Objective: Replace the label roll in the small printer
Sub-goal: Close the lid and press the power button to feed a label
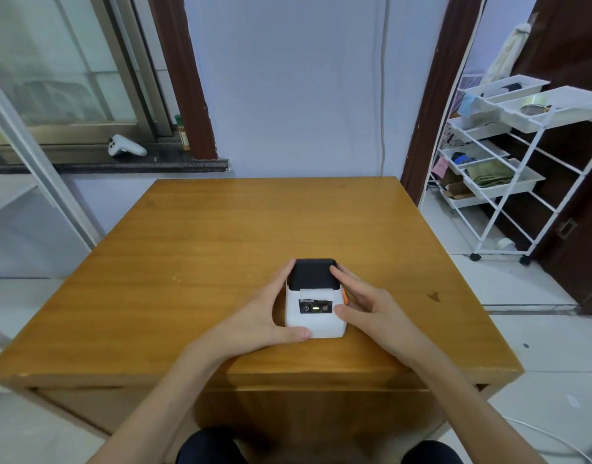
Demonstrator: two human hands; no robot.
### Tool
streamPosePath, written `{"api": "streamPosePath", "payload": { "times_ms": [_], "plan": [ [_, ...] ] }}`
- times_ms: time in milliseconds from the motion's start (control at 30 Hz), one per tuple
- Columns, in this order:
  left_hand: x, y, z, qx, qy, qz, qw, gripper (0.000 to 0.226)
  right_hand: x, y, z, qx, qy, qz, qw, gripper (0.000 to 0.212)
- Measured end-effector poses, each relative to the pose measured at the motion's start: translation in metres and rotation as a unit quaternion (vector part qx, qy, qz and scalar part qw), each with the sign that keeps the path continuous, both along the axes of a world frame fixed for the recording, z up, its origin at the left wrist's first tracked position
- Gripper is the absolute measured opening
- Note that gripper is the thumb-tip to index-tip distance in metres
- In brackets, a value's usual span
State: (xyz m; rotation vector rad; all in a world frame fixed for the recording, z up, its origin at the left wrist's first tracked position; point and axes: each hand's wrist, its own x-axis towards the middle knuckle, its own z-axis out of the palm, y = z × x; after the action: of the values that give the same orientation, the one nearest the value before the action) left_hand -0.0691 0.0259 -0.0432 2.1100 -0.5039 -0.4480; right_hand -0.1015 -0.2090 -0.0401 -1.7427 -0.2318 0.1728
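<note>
A small white printer with a black lid stands near the front middle of the wooden table. Its lid is closed, a green light glows on its front panel, and an orange button shows on its right side. My left hand cups the printer's left side, thumb at the front lower corner and fingers along the lid edge. My right hand holds the right side, thumb on the front face and fingers reaching the lid's right edge. No label roll is in view.
A white wire cart with trays of odds and ends stands to the right of the table. A white game controller lies on the window sill at the back left. A wall is behind the table.
</note>
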Motion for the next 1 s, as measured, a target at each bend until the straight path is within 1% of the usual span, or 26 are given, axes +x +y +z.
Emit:
{"api": "streamPosePath", "payload": {
  "times_ms": [67, 167, 433, 800, 1000],
  "plan": [
    [-0.001, -0.002, -0.003, -0.01, -0.011, 0.019, 1.0, 0.125, 0.0, 0.001, 0.001, 0.008, 0.007, 0.002, 1.0, 0.061],
    [-0.001, -0.001, -0.005, -0.024, -0.014, 0.021, 0.999, 0.128, 0.001, 0.001, 0.002, 0.009, 0.012, 0.009, 1.0, 0.062],
    [0.0, -0.003, -0.006, -0.014, -0.022, 0.033, 0.999, 0.125, 0.001, 0.004, 0.005, 0.016, 0.016, 0.012, 1.0, 0.06],
    [-0.004, -0.005, -0.003, -0.009, -0.027, 0.04, 0.999, 0.127, 0.002, 0.005, 0.009, -0.006, 0.02, 0.035, 0.999, 0.058],
    [-0.004, -0.005, -0.003, -0.009, -0.028, 0.042, 0.999, 0.126, 0.0, 0.008, 0.012, -0.011, 0.033, 0.032, 0.999, 0.056]
  ]
}}
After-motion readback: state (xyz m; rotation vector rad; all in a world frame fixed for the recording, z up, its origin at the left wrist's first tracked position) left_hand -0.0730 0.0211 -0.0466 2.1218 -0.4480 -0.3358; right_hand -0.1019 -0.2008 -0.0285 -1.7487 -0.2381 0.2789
